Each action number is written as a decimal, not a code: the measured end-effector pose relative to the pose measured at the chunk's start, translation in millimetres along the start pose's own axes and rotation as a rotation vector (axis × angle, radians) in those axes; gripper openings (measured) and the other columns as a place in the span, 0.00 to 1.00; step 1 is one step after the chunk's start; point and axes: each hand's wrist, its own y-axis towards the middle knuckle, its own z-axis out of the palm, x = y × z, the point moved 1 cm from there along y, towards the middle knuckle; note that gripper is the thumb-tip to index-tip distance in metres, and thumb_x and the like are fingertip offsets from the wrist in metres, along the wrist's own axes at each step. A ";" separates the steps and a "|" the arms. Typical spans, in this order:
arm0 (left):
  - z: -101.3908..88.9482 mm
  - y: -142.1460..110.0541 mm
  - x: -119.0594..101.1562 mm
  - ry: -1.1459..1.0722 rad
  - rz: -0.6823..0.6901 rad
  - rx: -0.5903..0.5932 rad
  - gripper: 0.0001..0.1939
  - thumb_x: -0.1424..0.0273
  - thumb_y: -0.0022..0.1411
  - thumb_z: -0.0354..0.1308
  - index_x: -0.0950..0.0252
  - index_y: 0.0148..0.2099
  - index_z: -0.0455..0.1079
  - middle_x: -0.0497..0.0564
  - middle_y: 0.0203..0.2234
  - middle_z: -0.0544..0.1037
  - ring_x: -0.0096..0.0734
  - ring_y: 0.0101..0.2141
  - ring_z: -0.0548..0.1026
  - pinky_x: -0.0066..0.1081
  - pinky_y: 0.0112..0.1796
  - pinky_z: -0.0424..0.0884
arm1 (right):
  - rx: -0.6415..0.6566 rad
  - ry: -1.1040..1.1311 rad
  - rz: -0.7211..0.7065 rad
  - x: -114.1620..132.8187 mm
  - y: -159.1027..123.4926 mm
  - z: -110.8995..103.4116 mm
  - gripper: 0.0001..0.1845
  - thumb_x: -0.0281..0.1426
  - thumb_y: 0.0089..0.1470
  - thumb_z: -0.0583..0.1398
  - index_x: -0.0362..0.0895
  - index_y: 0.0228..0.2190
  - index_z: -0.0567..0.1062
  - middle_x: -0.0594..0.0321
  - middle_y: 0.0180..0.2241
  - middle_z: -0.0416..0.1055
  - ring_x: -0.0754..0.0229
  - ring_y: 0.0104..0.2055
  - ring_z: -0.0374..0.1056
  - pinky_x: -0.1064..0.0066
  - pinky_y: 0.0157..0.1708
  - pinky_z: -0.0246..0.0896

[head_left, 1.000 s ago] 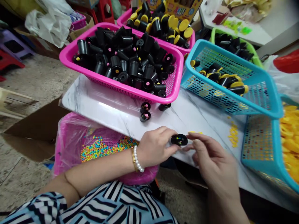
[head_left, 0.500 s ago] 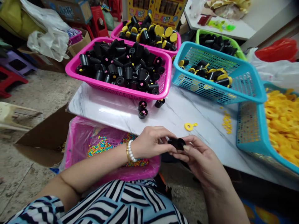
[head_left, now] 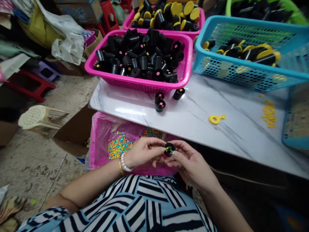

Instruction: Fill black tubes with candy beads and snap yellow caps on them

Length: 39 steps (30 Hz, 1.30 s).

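Cup of black plastic [head_left: 169, 146] is pinched between the grips of left hand [head_left: 142, 153] and right hand [head_left: 191, 161]; with beads [head_left: 167, 149] at its mouth and no cap, it seems half finished. On the surface [head_left: 241, 106] behind, three similar cups [head_left: 160, 108] are also uncapped. Farther, the pink basket [head_left: 137, 81] holds many apparently uncapped ones, the blue basket [head_left: 241, 63] some capped.
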 end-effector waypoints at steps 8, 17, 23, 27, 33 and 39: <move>-25.5 -14.8 13.3 -0.026 0.015 -0.136 0.23 0.58 0.63 0.60 0.71 0.52 0.71 0.53 0.29 0.79 0.21 0.18 0.73 0.22 0.20 0.68 | 0.081 -0.104 -0.046 -14.1 22.7 10.8 0.22 0.44 0.49 0.69 0.46 0.42 0.75 0.60 0.38 0.76 0.61 0.33 0.75 0.66 0.38 0.75; -49.7 -40.7 31.5 0.376 0.159 -0.413 0.15 0.61 0.64 0.56 0.66 0.45 0.76 0.50 0.29 0.80 0.26 0.24 0.74 0.23 0.24 0.68 | -0.026 -1.299 -1.287 -32.7 32.8 13.7 0.20 0.23 0.59 0.58 0.53 0.49 0.78 0.54 0.43 0.72 0.53 0.47 0.70 0.62 0.43 0.73; -23.7 -48.3 13.1 0.424 0.325 -0.418 0.12 0.66 0.62 0.59 0.65 0.46 0.78 0.52 0.36 0.82 0.29 0.35 0.78 0.26 0.35 0.72 | -0.234 -0.803 -1.068 -16.8 16.2 22.6 0.16 0.28 0.53 0.67 0.51 0.44 0.78 0.56 0.46 0.67 0.53 0.50 0.68 0.60 0.49 0.71; -10.8 -42.0 1.8 0.442 0.487 -0.441 0.09 0.69 0.63 0.60 0.66 0.43 0.78 0.50 0.29 0.80 0.24 0.26 0.73 0.23 0.27 0.67 | -0.118 -0.239 -0.560 -17.9 14.7 30.0 0.15 0.38 0.54 0.67 0.47 0.42 0.73 0.59 0.41 0.71 0.60 0.37 0.72 0.68 0.35 0.73; -12.2 -40.5 -2.1 0.827 0.908 -0.430 0.04 0.75 0.65 0.59 0.67 0.41 0.76 0.52 0.32 0.78 0.27 0.33 0.76 0.26 0.36 0.72 | 0.056 -0.045 -0.234 -26.9 12.5 28.9 0.20 0.41 0.48 0.70 0.46 0.38 0.71 0.67 0.30 0.72 0.66 0.25 0.69 0.72 0.27 0.72; -20.4 -40.2 7.3 1.015 0.869 -0.235 0.09 0.72 0.66 0.59 0.65 0.48 0.75 0.53 0.36 0.78 0.27 0.35 0.77 0.25 0.36 0.75 | 0.096 0.007 -0.148 -40.4 6.4 22.2 0.22 0.39 0.44 0.72 0.45 0.37 0.72 0.67 0.30 0.75 0.65 0.28 0.73 0.71 0.31 0.74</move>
